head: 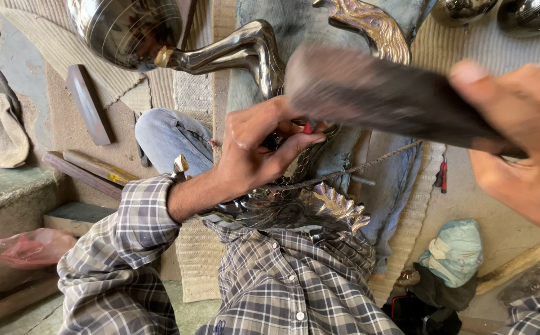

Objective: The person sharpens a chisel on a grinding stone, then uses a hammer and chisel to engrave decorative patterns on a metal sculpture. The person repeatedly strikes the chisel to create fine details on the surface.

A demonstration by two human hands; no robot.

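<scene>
While a crumpled pink plastic bag (25,246) lies at lower left and a pale green bundle (456,250) sits at lower right, the left hand (259,147) is curled tight, pinching a small red-tipped tool (308,128) against the embossed metal piece (295,208) on the lap. The right hand (526,133) is raised, fingers wrapped around a blurred dark mallet (375,93).
</scene>
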